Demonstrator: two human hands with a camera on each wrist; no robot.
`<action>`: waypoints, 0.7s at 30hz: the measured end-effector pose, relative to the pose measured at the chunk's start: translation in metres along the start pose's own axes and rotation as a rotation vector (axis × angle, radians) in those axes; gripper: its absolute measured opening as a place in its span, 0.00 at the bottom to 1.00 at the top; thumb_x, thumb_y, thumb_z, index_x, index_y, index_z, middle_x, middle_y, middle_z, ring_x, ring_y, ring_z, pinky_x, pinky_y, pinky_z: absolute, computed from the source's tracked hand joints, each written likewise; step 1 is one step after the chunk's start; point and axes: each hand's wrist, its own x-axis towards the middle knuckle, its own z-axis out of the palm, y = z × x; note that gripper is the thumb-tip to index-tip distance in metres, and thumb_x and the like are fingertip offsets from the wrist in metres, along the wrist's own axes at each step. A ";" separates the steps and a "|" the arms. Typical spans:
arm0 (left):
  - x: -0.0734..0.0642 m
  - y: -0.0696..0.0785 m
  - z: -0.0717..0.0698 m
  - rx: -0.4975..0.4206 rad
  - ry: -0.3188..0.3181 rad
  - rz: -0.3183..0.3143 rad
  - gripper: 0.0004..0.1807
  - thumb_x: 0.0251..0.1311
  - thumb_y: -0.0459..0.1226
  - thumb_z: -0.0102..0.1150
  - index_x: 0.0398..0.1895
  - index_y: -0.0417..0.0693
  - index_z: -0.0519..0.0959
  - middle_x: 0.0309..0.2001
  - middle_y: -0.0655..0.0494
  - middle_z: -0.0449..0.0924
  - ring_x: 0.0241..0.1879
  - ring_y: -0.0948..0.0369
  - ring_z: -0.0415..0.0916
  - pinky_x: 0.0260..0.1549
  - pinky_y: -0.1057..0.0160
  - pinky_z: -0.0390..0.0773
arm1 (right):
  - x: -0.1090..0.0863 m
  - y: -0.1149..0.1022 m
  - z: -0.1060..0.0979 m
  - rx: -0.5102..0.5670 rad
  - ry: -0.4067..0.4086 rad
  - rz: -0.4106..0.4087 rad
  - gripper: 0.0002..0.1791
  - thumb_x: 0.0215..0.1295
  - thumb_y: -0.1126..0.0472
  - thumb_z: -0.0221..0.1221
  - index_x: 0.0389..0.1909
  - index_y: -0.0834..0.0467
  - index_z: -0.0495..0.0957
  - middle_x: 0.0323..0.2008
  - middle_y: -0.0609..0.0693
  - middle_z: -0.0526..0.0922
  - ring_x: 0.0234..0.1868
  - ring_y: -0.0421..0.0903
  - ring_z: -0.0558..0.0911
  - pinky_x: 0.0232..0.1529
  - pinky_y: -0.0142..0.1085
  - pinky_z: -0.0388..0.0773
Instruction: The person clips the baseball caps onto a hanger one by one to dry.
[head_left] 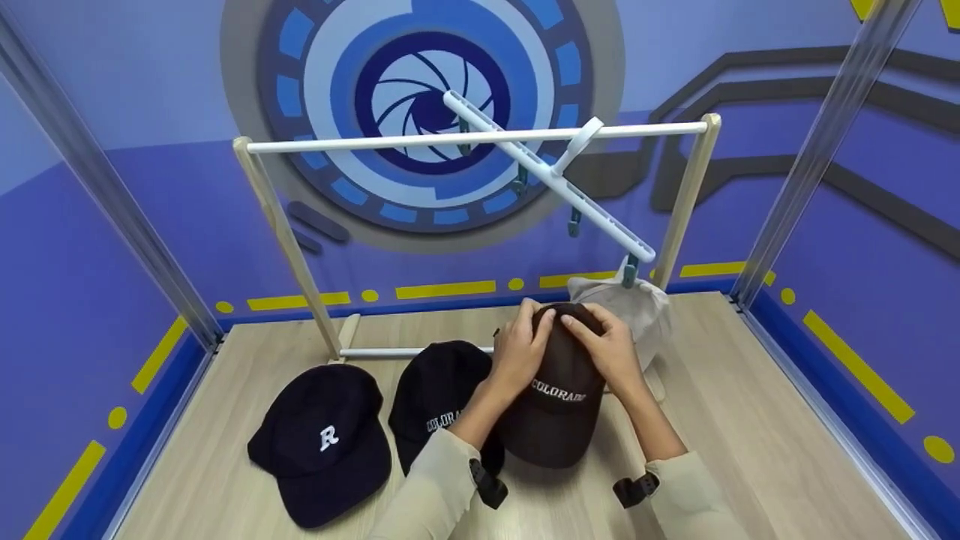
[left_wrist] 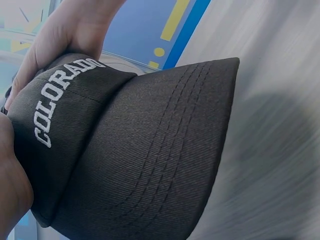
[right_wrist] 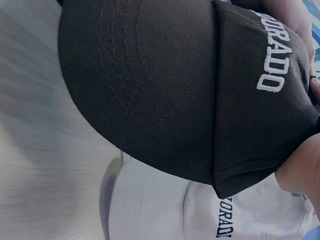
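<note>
A dark brown baseball cap [head_left: 551,431] with white COLORADO lettering is held up in front of the rack, brim toward the person. My left hand [head_left: 517,349] grips its crown from the left, and my right hand [head_left: 613,351] grips it from the right, with both thumbs near the top. Both wrist views show the brim [left_wrist: 160,135] over the wooden surface. Behind it, a pale cap [head_left: 651,319] hangs by the lowest green clip [head_left: 631,271] of a white clip hanger [head_left: 600,214]. The right wrist view shows that pale cap's brim and dark lettering.
The hanger slants across the white rail [head_left: 360,142] of a wooden-sided rack [head_left: 289,247]. To the left on the wooden table [head_left: 757,420] lie a navy cap [head_left: 330,480] with a white R and a black COLORADO cap [head_left: 431,382]. Further clips [head_left: 574,223] hang without caps.
</note>
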 end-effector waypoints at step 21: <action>0.007 0.004 0.002 -0.027 0.026 -0.011 0.13 0.77 0.47 0.50 0.40 0.49 0.72 0.24 0.57 0.76 0.27 0.59 0.79 0.28 0.59 0.75 | 0.007 -0.009 -0.001 -0.036 0.030 -0.049 0.09 0.66 0.63 0.68 0.42 0.65 0.84 0.36 0.53 0.85 0.31 0.39 0.79 0.34 0.30 0.76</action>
